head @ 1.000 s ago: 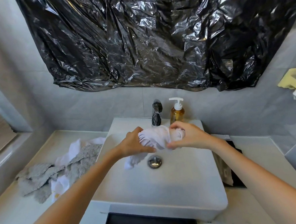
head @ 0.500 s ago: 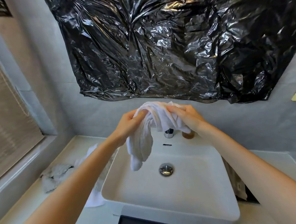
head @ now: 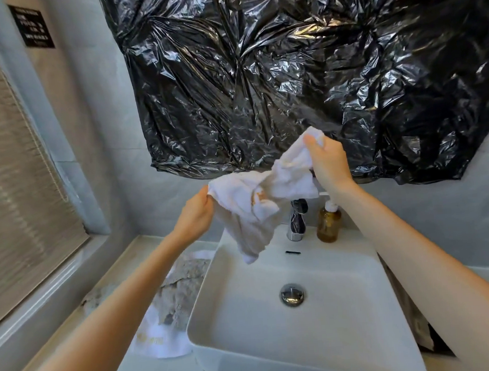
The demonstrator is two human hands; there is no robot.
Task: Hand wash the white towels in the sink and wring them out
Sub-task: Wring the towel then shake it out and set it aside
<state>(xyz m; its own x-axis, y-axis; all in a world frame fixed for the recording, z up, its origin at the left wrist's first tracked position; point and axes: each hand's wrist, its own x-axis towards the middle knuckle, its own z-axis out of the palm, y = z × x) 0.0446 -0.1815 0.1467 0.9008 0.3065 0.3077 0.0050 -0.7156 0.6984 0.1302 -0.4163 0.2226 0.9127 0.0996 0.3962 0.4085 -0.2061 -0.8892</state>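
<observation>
- The left hand point(head: 194, 210) pinches one edge of the white towel point(head: 256, 202); the fingers are curled on the cloth.
- The right hand point(head: 327, 162), held higher, grips the opposite corner between thumb and curled fingers.
- The towel is in the air, stretched between the two grips, a small brownish stain near its middle; its loose lower end hangs below the fingers, above the back rim of the sink point(head: 320, 333).
- The faucet point(head: 297, 219) and soap bottle point(head: 329, 223) stand just below the right wrist.
- Below the left forearm, a pile of grey and white cloths point(head: 176, 300) lies against the sink's left edge.
- Black plastic sheeting point(head: 302, 74) hangs close behind the raised fingers.
</observation>
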